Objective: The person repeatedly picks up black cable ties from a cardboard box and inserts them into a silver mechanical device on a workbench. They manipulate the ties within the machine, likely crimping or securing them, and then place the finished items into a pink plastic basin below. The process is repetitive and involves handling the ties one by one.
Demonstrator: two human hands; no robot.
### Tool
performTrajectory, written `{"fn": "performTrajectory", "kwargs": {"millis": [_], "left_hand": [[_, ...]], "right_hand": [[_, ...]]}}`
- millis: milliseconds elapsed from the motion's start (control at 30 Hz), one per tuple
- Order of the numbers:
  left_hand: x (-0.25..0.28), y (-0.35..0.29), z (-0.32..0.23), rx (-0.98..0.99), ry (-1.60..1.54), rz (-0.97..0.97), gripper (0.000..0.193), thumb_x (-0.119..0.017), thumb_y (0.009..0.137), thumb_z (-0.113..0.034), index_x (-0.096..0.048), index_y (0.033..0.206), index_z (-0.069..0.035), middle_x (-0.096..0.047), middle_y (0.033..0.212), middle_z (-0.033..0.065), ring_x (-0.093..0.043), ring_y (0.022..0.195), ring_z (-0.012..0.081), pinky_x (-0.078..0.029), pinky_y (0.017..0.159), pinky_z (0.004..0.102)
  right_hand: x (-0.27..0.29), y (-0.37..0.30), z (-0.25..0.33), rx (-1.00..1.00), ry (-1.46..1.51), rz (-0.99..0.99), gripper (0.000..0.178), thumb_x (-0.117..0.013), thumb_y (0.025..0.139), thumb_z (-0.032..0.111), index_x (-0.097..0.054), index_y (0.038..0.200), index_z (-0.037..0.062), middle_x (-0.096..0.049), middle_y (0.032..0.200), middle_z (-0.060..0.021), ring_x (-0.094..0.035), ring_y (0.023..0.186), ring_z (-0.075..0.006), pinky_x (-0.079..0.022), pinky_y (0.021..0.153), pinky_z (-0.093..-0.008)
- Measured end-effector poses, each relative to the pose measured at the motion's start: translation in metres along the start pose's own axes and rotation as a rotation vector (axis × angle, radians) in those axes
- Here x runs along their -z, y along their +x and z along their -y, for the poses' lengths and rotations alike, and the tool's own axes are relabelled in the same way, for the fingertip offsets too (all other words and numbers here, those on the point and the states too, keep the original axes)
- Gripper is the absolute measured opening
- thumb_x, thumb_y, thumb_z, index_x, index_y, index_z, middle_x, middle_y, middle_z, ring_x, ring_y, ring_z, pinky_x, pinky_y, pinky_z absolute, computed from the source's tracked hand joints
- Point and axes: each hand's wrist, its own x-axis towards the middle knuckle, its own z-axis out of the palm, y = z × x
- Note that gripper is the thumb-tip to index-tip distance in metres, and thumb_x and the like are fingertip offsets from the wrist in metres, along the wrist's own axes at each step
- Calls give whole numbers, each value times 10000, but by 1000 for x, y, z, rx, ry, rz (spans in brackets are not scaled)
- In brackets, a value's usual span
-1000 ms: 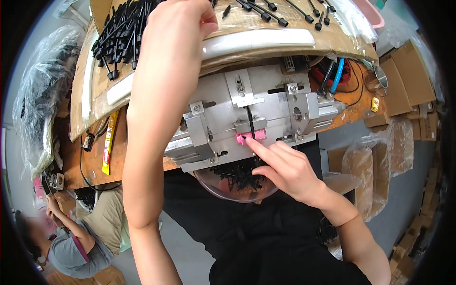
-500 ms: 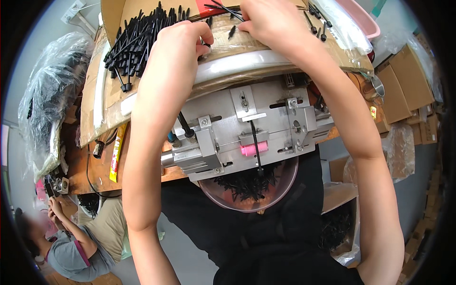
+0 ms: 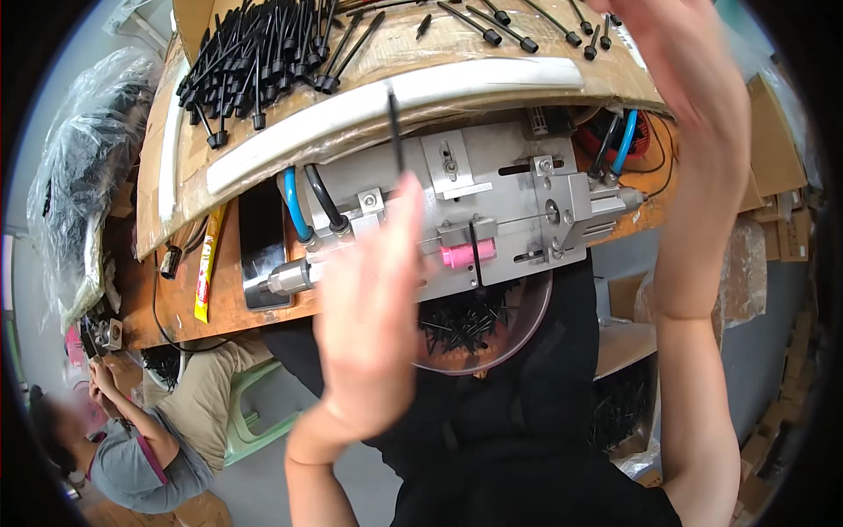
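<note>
My left hand [image 3: 373,329], smeared by motion, is over the left part of a metal fixture [image 3: 518,189]. A thin black brush wand [image 3: 395,132] stands up from its fingertips. At the upper right, my right hand [image 3: 689,79] is by the edge of a cardboard work surface; its fingers are cut off or blurred. Another black wand [image 3: 476,250] lies across the fixture over a pink cylinder [image 3: 468,255]. A pile of black wands with round caps [image 3: 263,57] rests on the cardboard, and several loose wands [image 3: 509,31] lie right of it.
Beneath the fixture is a clear bowl [image 3: 527,338] of black pieces. Blue and black hoses [image 3: 297,206] run to the fixture. A phone [image 3: 265,250] and yellow packet [image 3: 208,263] are on the wooden bench. Another person [image 3: 140,461] sits at the lower left.
My left hand has come down from the cardboard toward the fixture with a wand. My right hand has moved right, away from the loose wands, several of which now lie spread on the cardboard.
</note>
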Motion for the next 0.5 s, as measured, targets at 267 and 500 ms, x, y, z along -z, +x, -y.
{"fn": "performTrajectory", "kwargs": {"millis": [267,500], "left_hand": [[-50,-56,-35,37,150,313,676,-592,729,55,-427,1382,98,-514,928,94,-504,807,213,-453,751,309],[-55,-50,-34,10,144,315,711,-596,720,56,-393,1399,107,-510,941,101,-509,821,224,-463,769,324]], "right_hand": [[21,-82,-7,90,153,30,186,-612,955,109,-636,1075,-31,-687,944,-107,-584,779,-115,-456,697,-235],[23,-125,-3,201,-62,-71,229,-574,946,7,-583,1168,-48,-664,967,-111,-569,783,-102,-463,709,-222]]}}
